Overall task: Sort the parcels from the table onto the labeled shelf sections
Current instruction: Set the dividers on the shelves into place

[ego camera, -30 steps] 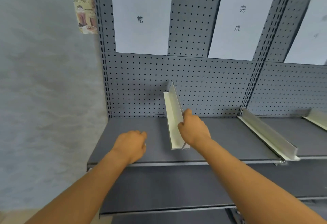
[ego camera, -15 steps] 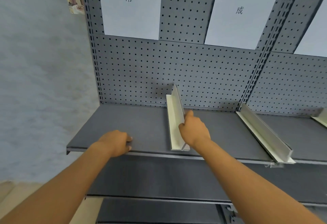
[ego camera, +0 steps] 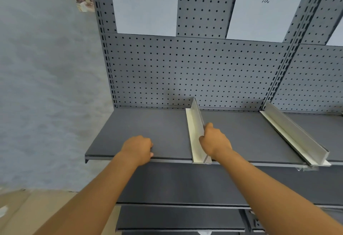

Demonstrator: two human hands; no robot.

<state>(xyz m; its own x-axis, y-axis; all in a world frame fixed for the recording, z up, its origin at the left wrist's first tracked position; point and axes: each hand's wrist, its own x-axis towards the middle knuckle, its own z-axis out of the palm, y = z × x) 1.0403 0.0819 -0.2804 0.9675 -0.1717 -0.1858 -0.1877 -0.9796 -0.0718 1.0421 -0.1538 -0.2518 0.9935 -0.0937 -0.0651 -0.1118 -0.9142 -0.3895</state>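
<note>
No parcel is in view. The dark grey top shelf (ego camera: pixel 159 129) is bare in the section under the left white label sheet (ego camera: pixel 144 4). A white L-shaped divider (ego camera: pixel 194 134) splits it from the section under the second label sheet (ego camera: pixel 259 8). My right hand (ego camera: pixel 215 142) grips the divider's upright wall from the right, with the thumb lying along it. My left hand (ego camera: pixel 138 148) rests as a curled fist on the shelf near its front edge, with nothing seen in it.
A second white divider (ego camera: pixel 295 136) runs across the shelf to the right. The pegboard back panel (ego camera: pixel 204 71) rises behind. Lower dark shelves (ego camera: pixel 176 184) jut out below. A grey wall (ego camera: pixel 46 86) is on the left, with brown cardboard (ego camera: pixel 27 210) on the floor.
My left hand slid left and back to the shelf's front edge. My right hand stayed on the divider. The view has tilted downward, showing more of the lower shelves.
</note>
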